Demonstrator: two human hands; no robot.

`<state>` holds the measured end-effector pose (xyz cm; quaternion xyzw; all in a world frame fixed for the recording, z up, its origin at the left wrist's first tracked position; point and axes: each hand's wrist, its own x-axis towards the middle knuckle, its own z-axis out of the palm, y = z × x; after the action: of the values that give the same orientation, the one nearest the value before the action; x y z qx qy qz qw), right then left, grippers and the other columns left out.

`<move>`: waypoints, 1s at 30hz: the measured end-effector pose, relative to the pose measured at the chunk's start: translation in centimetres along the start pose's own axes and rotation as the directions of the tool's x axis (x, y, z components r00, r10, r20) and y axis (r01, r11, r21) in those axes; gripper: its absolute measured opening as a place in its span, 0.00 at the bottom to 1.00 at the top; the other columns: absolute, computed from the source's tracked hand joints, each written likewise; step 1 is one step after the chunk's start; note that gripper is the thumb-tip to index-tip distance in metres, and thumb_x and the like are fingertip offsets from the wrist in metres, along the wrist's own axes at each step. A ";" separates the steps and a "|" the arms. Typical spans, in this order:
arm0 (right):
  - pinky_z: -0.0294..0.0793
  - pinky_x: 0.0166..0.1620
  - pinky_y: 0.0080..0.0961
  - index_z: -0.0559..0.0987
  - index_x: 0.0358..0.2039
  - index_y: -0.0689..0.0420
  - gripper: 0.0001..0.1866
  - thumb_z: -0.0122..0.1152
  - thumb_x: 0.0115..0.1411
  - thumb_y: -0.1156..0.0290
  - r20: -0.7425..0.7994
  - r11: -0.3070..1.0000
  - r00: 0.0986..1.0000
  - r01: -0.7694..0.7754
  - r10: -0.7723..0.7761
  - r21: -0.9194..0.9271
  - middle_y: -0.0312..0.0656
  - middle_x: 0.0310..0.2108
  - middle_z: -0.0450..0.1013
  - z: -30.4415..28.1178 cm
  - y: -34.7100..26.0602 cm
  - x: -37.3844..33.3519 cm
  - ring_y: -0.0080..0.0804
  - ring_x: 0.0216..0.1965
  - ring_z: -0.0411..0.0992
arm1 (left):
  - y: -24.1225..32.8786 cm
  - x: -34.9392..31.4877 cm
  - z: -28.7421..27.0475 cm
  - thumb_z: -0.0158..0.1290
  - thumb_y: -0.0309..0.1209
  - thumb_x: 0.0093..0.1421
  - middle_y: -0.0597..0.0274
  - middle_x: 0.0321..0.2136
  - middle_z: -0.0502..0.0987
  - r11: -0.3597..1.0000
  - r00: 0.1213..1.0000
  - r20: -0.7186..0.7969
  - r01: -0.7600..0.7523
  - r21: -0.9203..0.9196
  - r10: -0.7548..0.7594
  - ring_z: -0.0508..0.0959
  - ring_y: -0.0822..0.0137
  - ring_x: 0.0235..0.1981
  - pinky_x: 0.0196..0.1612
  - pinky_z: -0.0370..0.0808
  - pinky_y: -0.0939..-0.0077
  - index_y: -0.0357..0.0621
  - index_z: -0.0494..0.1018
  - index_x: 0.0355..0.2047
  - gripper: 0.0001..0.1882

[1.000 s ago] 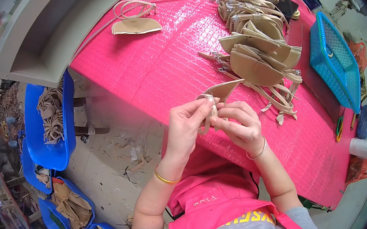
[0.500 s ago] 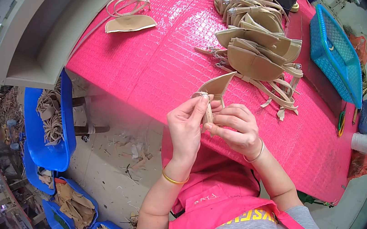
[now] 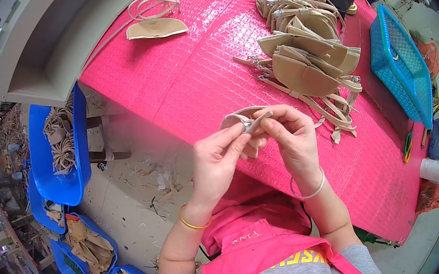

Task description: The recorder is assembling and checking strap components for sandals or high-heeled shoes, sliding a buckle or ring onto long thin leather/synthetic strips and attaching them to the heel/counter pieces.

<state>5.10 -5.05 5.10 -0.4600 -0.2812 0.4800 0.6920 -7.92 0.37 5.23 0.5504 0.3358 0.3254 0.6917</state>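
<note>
Both hands meet in front of me, over the near edge of the pink table (image 3: 208,86). My left hand (image 3: 218,162) pinches a small metal buckle (image 3: 247,126) on a beige strap. With thumb and fingers my right hand (image 3: 292,136) grips the strap's end (image 3: 261,121) beside the buckle. Behind the fingers hangs the strap's curved beige shoe-upper piece (image 3: 233,117), partly hidden. A large pile of similar beige strapped pieces (image 3: 304,72) lies just beyond my right hand. One single strapped piece (image 3: 157,28) rests at the far left of the table.
A turquoise plastic basket (image 3: 379,57) stands at the table's right, with scissors (image 3: 408,146) and a white thread spool (image 3: 434,171) nearer. Left of the table, blue tubs (image 3: 44,180) hold beige parts. A grey shelf unit (image 3: 10,80) borders the far left. Scraps litter the floor (image 3: 145,201).
My right hand has risen and turned, lifting the strap end up beside the buckle. The shoe-upper piece has tipped lower behind my fingers. My left hand has shifted slightly left and down.
</note>
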 end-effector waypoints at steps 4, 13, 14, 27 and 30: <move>0.67 0.25 0.14 0.74 0.32 0.63 0.06 0.53 0.55 0.75 0.026 0.959 0.987 -0.162 0.160 0.231 0.42 0.27 0.73 0.5 1.4 -0.3 0.22 0.22 0.70 | -0.3 0.5 -1.2 0.48 0.20 0.54 0.58 0.28 0.76 0.946 0.977 0.023 -0.209 0.248 0.210 0.75 0.73 0.29 0.31 0.71 0.83 0.32 0.71 0.39 0.11; 0.51 0.16 0.13 0.67 0.23 0.54 0.07 0.54 0.54 0.72 0.099 0.802 0.939 -0.335 0.331 0.494 0.30 0.15 0.62 1.7 1.3 -0.6 0.14 0.12 0.53 | -0.3 1.7 -1.7 0.49 0.17 0.52 0.60 0.28 0.76 0.962 0.992 0.064 -0.117 0.246 0.104 0.74 0.77 0.27 0.30 0.71 0.86 0.32 0.71 0.39 0.13; 0.51 0.16 0.13 0.67 0.23 0.54 0.07 0.54 0.54 0.72 0.098 0.804 0.939 -0.333 0.329 0.494 0.30 0.15 0.62 1.7 1.5 -0.7 0.14 0.12 0.53 | -0.2 1.6 -1.5 0.49 0.17 0.52 0.60 0.28 0.76 0.962 0.992 0.066 -0.119 0.246 0.106 0.74 0.77 0.27 0.30 0.71 0.86 0.32 0.71 0.39 0.13; 0.54 0.22 0.11 0.67 0.27 0.57 0.07 0.53 0.56 0.68 -0.075 0.959 0.978 -0.175 0.195 0.222 0.29 0.19 0.64 1.2 3.0 0.6 0.12 0.18 0.57 | -1.9 1.7 -0.4 0.52 0.19 0.49 0.54 0.27 0.77 0.914 0.942 -0.168 -0.222 0.339 0.291 0.77 0.71 0.26 0.30 0.73 0.82 0.32 0.73 0.35 0.11; 0.44 0.16 0.11 0.67 0.28 0.56 0.08 0.54 0.56 0.67 -0.060 0.963 0.976 -0.196 0.210 0.186 0.26 0.15 0.60 1.3 3.2 1.0 0.10 0.13 0.49 | -2.1 2.0 -0.6 0.52 0.19 0.50 0.56 0.28 0.77 0.969 0.946 -0.255 -0.151 0.198 0.199 0.76 0.74 0.28 0.32 0.73 0.83 0.31 0.73 0.36 0.11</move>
<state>3.10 -3.28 2.71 -0.4411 -0.1608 0.5533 0.6880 -7.14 1.93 2.89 0.5867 0.4050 0.4276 0.5557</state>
